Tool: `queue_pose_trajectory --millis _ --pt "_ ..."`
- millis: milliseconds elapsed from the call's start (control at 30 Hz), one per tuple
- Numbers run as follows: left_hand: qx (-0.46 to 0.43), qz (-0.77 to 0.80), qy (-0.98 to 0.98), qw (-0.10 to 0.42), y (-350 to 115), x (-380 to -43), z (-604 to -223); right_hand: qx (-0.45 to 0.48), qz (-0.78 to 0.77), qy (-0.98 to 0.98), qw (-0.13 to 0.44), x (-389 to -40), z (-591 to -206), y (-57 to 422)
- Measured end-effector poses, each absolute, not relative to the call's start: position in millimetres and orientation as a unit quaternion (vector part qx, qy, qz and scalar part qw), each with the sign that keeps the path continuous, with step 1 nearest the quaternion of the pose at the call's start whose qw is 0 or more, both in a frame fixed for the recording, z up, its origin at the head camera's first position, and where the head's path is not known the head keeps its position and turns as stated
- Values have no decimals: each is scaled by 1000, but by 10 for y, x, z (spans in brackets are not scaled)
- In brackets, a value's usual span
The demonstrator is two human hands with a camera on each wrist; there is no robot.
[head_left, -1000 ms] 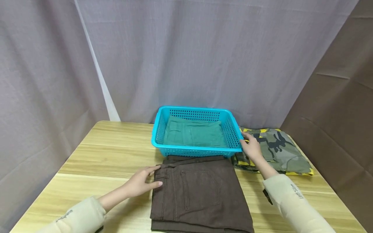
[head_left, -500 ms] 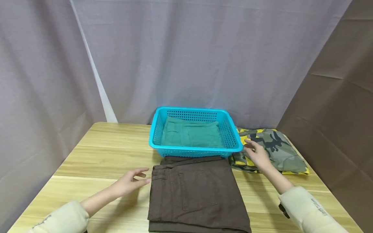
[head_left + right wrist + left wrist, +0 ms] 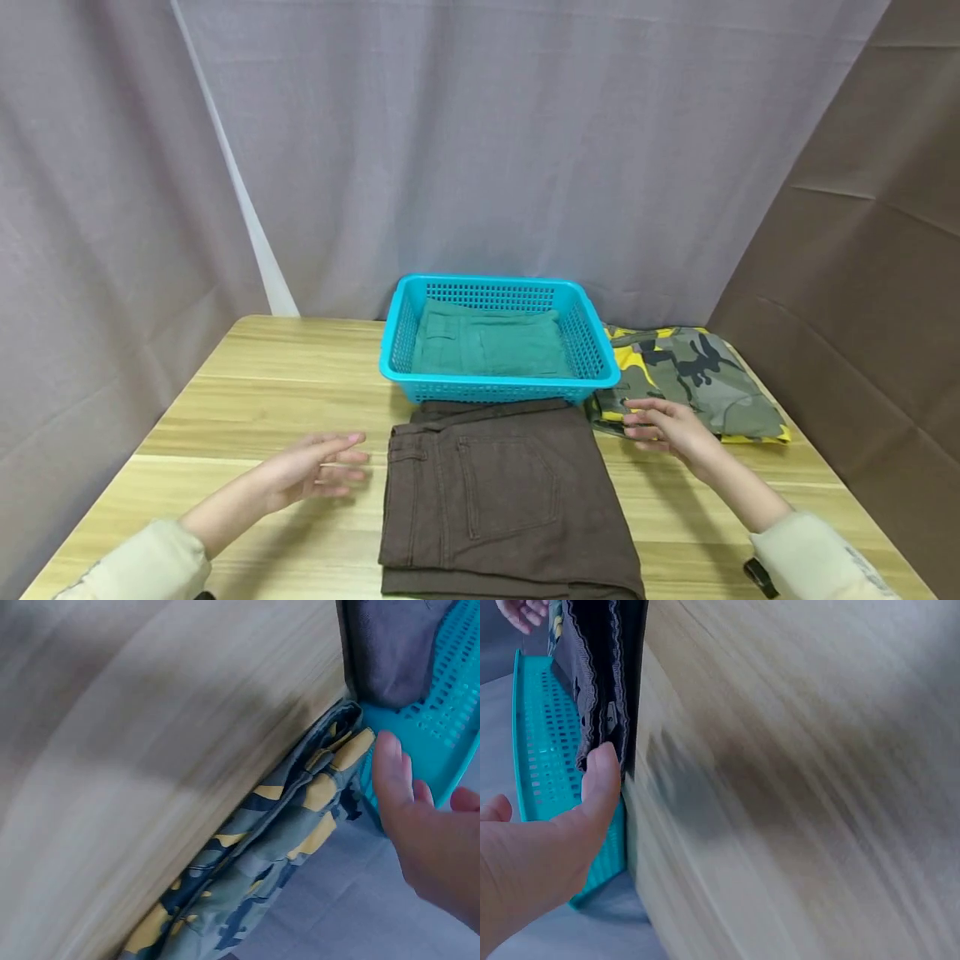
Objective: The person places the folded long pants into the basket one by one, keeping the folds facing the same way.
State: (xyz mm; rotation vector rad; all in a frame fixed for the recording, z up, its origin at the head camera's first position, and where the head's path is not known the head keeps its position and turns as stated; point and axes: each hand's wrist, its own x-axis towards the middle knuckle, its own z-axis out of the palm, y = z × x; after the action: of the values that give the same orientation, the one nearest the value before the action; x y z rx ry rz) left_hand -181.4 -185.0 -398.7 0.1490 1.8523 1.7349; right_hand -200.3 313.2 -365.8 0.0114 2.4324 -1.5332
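Dark brown trousers (image 3: pixel 510 492), folded with a back pocket on top, lie in front of the blue-green basket (image 3: pixel 498 388). Inside the basket are folded green trousers (image 3: pixel 487 342). To the right lies a folded camouflage garment (image 3: pixel 720 387) in grey, black and yellow. My left hand (image 3: pixel 311 471) hovers left of the brown trousers with relaxed fingers, holding nothing; in the left wrist view its thumb (image 3: pixel 600 780) overlaps their edge. My right hand (image 3: pixel 671 433) is off the basket, in front of the camouflage garment's near edge, fingers loose and nothing in them.
Everything stands on a light wood-grain table (image 3: pixel 300 375). A grey curtain (image 3: pixel 480 150) hangs behind it, and a brown cloth (image 3: pixel 862 292) borders the right side. The basket stands near the table's back edge.
My right hand has left the basket's right rim and come back toward me. My left hand has drawn away leftward from the brown trousers. Basket and clothes keep their places.
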Motion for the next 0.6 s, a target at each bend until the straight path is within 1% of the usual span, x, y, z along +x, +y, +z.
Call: queue_pose_trajectory --millis 167,267,400,600 --pt "56 676 657 328 -1885 -1825 -4057 -4 -579 782 233 -1951 -3725 3263" --pt "57 682 640 348 -1902 -1845 -4086 -4 -596 754 277 -1915 -3796 3339" --pt "51 690 625 361 -1898 -1868 -4116 6 -621 717 316 -1860 -3899 3419" --pt "28 696 617 365 -1861 -1851 -4165 2 -631 694 347 -1794 -4024 3478"
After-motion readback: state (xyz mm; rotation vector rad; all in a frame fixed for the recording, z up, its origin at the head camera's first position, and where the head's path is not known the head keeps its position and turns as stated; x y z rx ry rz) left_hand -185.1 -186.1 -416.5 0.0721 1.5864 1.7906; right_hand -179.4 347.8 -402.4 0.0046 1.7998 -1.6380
